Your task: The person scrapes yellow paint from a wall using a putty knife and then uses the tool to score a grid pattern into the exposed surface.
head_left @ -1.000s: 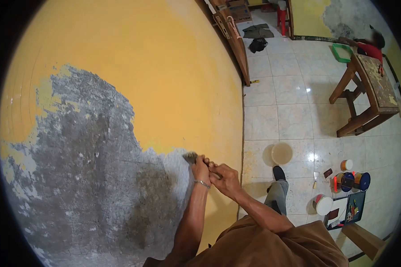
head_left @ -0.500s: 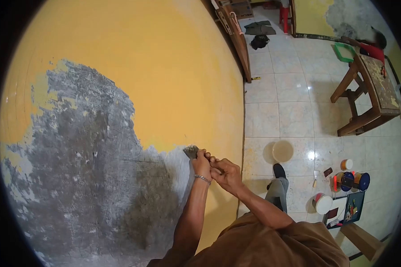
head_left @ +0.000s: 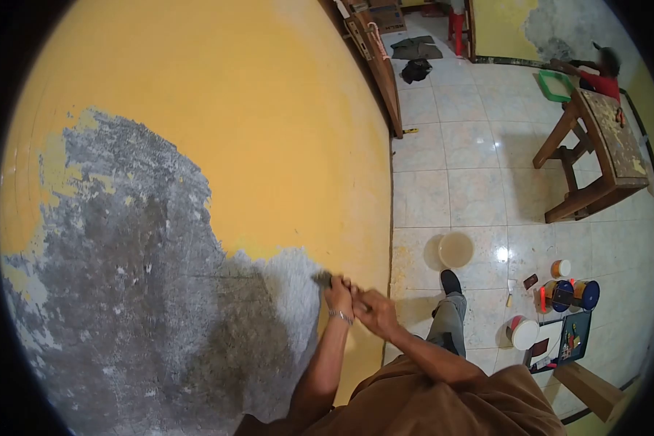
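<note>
A scraper point(head_left: 323, 277) rests with its blade at the border between the yellow paint and the bare grey patch point(head_left: 138, 291) of the wall. My left hand point(head_left: 339, 296), with a metal bracelet at the wrist, is closed around it near the blade. Just behind, my right hand point(head_left: 376, 312) is closed on the handle, most of which the fingers hide. Yellow paint point(head_left: 291, 145) still covers the wall above and to the right of the ragged edge.
On the tiled floor stand a round bucket point(head_left: 456, 250), a white tub point(head_left: 523, 334), several paint cans point(head_left: 586, 293) and an open toolbox point(head_left: 575, 336). A wooden stool point(head_left: 610, 138) is farther right. Beyond it, a person in red point(head_left: 602, 80) reaches toward another wall beside a green tray point(head_left: 555, 86).
Both hands and the scraper have moved down and slightly right along the paint edge. More grey shows where the blade was. The whole view has shifted a little.
</note>
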The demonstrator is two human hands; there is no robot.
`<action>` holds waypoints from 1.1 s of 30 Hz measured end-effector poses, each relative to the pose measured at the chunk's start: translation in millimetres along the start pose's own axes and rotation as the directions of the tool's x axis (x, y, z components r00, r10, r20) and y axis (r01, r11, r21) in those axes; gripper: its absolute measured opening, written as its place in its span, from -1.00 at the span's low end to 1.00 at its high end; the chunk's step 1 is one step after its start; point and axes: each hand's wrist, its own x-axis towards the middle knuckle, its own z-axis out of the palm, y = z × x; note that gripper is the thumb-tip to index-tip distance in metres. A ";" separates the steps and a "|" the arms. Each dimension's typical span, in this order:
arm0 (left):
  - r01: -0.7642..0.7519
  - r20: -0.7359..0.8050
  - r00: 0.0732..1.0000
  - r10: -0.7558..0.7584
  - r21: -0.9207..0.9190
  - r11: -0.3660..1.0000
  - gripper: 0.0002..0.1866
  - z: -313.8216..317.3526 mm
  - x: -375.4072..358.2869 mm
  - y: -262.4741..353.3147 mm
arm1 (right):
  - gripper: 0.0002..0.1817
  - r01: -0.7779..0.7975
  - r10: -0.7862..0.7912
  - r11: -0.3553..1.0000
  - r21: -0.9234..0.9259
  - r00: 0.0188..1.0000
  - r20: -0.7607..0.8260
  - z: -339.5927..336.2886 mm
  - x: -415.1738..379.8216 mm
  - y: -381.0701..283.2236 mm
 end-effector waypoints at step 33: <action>0.014 -0.031 0.999 -0.015 -0.039 0.999 -0.81 -2.7 -11.7 -3.9 | -0.77 0.155 -0.144 0.974 0.163 0.987 -0.078 6.5 -14.7 25.9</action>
